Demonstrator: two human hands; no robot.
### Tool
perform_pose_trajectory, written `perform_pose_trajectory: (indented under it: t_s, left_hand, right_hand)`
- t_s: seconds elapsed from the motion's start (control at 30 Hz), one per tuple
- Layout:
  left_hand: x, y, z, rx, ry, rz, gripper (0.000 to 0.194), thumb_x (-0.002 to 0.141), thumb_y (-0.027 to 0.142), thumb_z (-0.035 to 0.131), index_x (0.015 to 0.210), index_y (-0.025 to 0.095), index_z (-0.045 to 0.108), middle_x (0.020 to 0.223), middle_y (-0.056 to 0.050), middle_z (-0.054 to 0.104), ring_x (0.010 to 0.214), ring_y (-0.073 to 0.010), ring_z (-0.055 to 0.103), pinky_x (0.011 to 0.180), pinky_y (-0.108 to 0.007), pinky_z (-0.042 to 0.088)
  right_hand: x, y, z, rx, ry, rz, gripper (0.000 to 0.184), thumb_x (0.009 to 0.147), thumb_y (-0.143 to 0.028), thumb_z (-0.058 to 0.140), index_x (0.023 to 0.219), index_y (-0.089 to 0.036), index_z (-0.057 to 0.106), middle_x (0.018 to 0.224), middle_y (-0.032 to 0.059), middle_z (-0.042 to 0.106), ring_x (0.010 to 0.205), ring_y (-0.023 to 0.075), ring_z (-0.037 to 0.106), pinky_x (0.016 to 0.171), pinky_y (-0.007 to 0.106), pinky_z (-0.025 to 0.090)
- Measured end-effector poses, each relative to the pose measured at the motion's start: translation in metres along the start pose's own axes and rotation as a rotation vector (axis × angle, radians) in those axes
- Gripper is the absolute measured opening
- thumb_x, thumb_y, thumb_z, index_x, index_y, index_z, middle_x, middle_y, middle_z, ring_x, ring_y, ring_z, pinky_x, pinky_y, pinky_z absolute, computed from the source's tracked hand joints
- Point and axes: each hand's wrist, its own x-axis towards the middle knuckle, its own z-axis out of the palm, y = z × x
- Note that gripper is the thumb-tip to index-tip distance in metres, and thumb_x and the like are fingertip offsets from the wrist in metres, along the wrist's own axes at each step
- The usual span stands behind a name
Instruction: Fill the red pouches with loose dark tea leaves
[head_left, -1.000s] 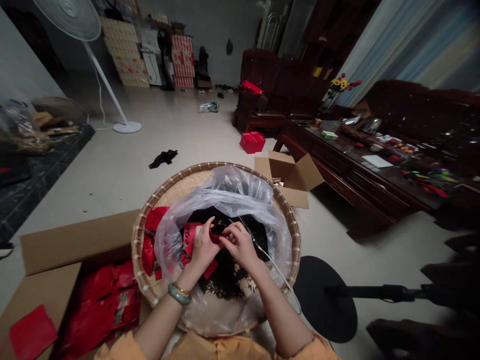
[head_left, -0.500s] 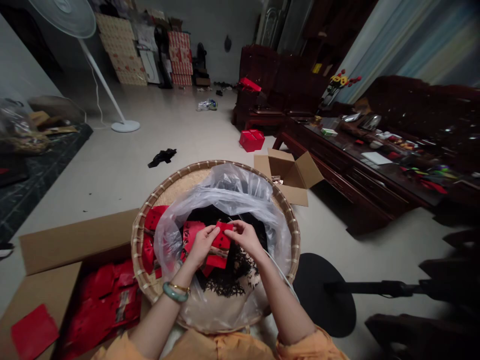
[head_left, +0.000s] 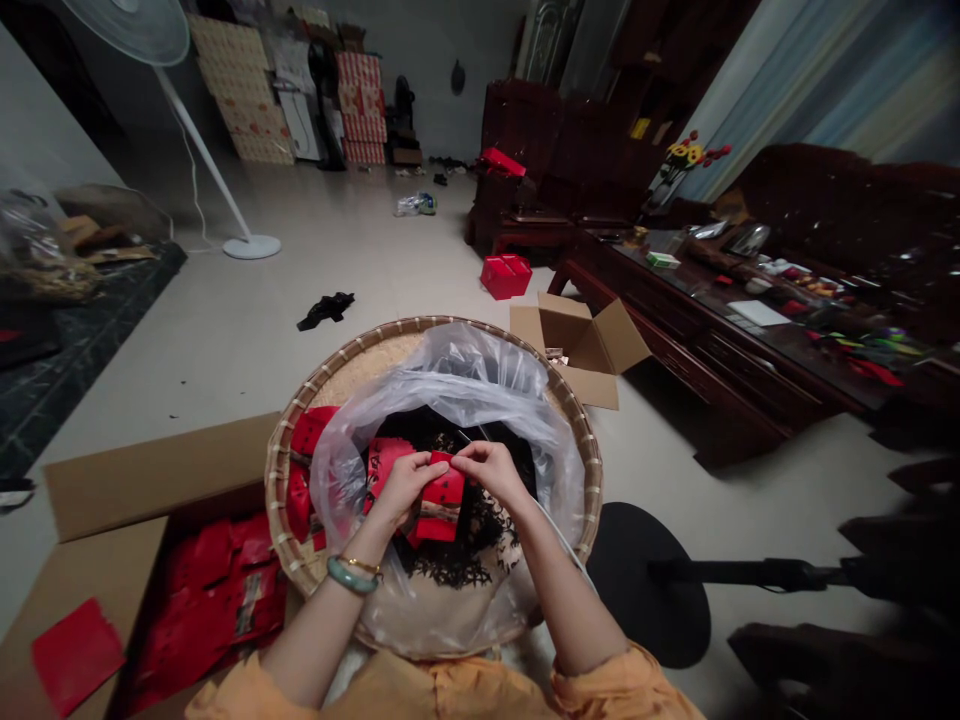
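Red packet (head_left: 441, 512) has turned upright, top pinched between fingers of left hand (head_left: 401, 490) and right hand (head_left: 491, 472)

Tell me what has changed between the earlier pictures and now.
The left hand and right hand, bunched together earlier, have drawn apart and now grip the top of a red rectangular packet, which shows clearly below them. The round woven bamboo tray, clear plastic bag and dark dried leaves stayed as they were.

Bamboo tray (head_left: 337, 352): rough woven strips. Plastic bag (head_left: 480, 365): clear, glossy film. Red packet (head_left: 442, 510): smooth, glossy finish. Carton flap (head_left: 150, 470): matt cardboard.
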Motion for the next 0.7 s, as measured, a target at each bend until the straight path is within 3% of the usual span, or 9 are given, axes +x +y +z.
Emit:
perform_pose_trajectory:
  t_s: [0.17,0.27,0.33,0.43,0.53,0.6,0.7]
  left_hand:
    - [-0.002,-0.001,-0.002,0.065,-0.083,0.008,0.038,0.06,0.034,0.075,0.089,0.012,0.064,0.074,-0.003,0.069,0.062,-0.0142,0.063,0.059,-0.025,0.051]
    - [-0.003,-0.005,-0.003,0.287,-0.147,0.09,0.05,0.052,0.024,0.08,0.097,0.013,0.063,0.084,-0.004,0.07,0.074,-0.017,0.064,0.07,-0.029,0.051]
    - [-0.003,-0.008,-0.004,0.42,-0.123,0.188,0.045,0.05,0.02,0.08,0.092,0.012,0.064,0.084,-0.004,0.069,0.076,-0.018,0.063,0.073,-0.03,0.05]
    - [-0.002,-0.009,-0.005,0.56,-0.112,0.366,0.027,0.061,0.024,0.074,0.083,0.011,0.065,0.08,-0.005,0.069,0.074,-0.0184,0.062,0.071,-0.03,0.049]
    - [-0.002,-0.005,-0.006,0.688,-0.122,0.526,0.022,0.07,0.025,0.067,0.09,0.015,0.066,0.085,-0.004,0.069,0.077,-0.0177,0.063,0.071,-0.028,0.049]
    - [-0.002,-0.003,-0.008,0.752,-0.103,0.577,0.024,0.071,0.022,0.066,0.095,0.018,0.066,0.089,-0.004,0.07,0.079,-0.0176,0.064,0.072,-0.028,0.049]
    - [-0.001,-0.003,-0.01,0.837,-0.054,0.602,0.032,0.067,0.01,0.063,0.098,0.019,0.066,0.09,-0.004,0.071,0.079,-0.018,0.065,0.071,-0.028,0.05]
  right_hand:
    - [0.0,0.001,0.0,0.011,0.007,-0.008,0.022,0.06,-0.037,0.07,0.062,-0.016,0.064,0.051,-0.003,0.057,0.042,0.0089,0.047,0.042,0.021,0.039]
    - [-0.004,-0.006,-0.002,-0.007,0.046,-0.132,0.02,0.064,-0.035,0.069,0.07,-0.016,0.066,0.061,-0.0004,0.062,0.051,0.0112,0.053,0.048,0.022,0.043]
    - [-0.01,-0.015,-0.005,-0.066,0.029,-0.268,0.018,0.071,-0.034,0.065,0.078,-0.018,0.068,0.072,0.0019,0.064,0.061,0.0128,0.057,0.054,0.023,0.045]
    - [-0.022,-0.032,-0.013,-0.245,-0.049,-0.477,0.02,0.081,-0.034,0.057,0.08,-0.02,0.07,0.084,0.0046,0.063,0.071,0.0135,0.058,0.059,0.023,0.046]
    - [-0.034,-0.048,-0.019,-0.488,-0.142,-0.624,0.019,0.083,-0.033,0.057,0.081,-0.022,0.072,0.093,0.0059,0.062,0.081,0.015,0.058,0.069,0.026,0.046]
    - [-0.04,-0.057,-0.021,-0.661,-0.173,-0.65,0.018,0.085,-0.031,0.055,0.088,-0.024,0.072,0.097,0.0055,0.063,0.088,0.0161,0.058,0.076,0.027,0.046]
    - [-0.048,-0.069,-0.017,-0.927,-0.175,-0.549,0.022,0.086,-0.027,0.052,0.1,-0.027,0.069,0.101,0.0044,0.065,0.093,0.017,0.059,0.078,0.027,0.045]
